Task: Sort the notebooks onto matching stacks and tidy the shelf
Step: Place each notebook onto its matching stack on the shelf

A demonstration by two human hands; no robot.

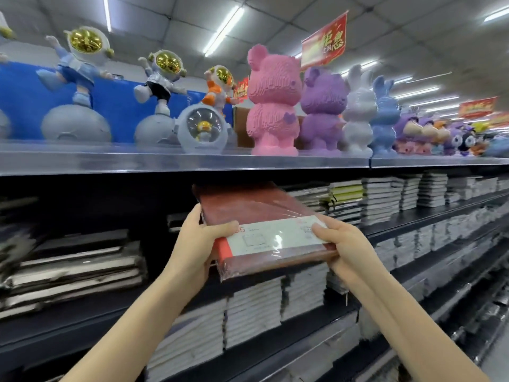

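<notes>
A dark red notebook [249, 209] in clear plastic wrap, with a white label band across its near end, is held up in front of the second shelf. My left hand [197, 241] grips its left edge, thumb on top of the cover. My right hand [345, 248] grips the right near corner, thumb on the label. The far end of the notebook points into the dark gap under the top shelf. Stacks of notebooks [381, 199] lie to the right on that shelf. More white-edged stacks [253, 312] sit on the shelf below.
The top shelf edge [192, 161] carries astronaut figures [162, 89], a pink bear [272, 103], a purple bear and rabbit figures. Dark notebooks [74, 268] are piled loosely at the left. Shelves run away to the right along the aisle.
</notes>
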